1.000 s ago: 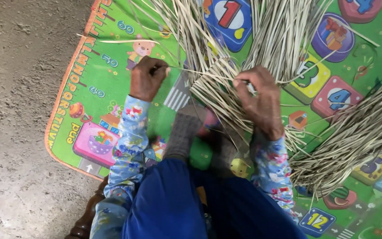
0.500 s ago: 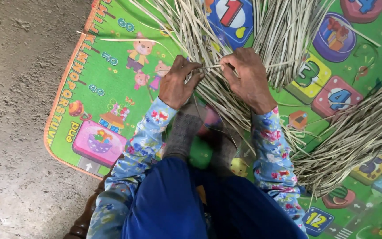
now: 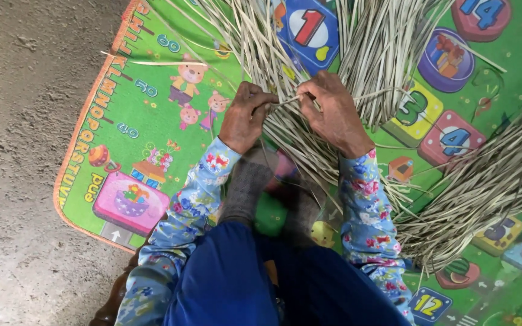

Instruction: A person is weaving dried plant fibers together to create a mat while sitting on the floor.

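Head view — left hand (image 3: pixel 246 118) and right hand (image 3: pixel 333 111), nearer than before, pinch one reed strip (image 3: pixel 288 101).

Left hand (image 3: pixel 246 118), right hand (image 3: pixel 333 111) moved together, now pinching one strip (image 3: pixel 286 101).

We are seeing a colourful play mat (image 3: pixel 152 139) lying on the bare concrete floor (image 3: pixel 19 121), with pale reed strips (image 3: pixel 382 54) spreading across its far edge.

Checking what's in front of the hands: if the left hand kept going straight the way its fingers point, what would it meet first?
The left hand points toward the right hand along the thin strip both pinch. It would likely meet the right hand's fingertips first, though depth is hard to judge.
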